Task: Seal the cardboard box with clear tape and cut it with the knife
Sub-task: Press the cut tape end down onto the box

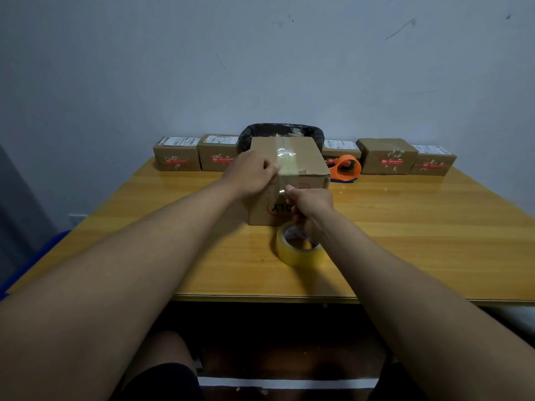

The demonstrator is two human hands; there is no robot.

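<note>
Cardboard box [301, 166] taped, upside-down "LY" print, both hands pressing

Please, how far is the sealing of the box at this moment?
Done: clear tape already lies across the top of the cardboard box. In hand: left hand presses the strip at the edge; right hand holds the tape roll below. Left: cutting; no knife is visible.

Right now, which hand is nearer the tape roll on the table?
Right. The right hand is just above the tape roll, at the box's front face. The left hand is farther back, pressing tape on the top of the cardboard box.
</note>
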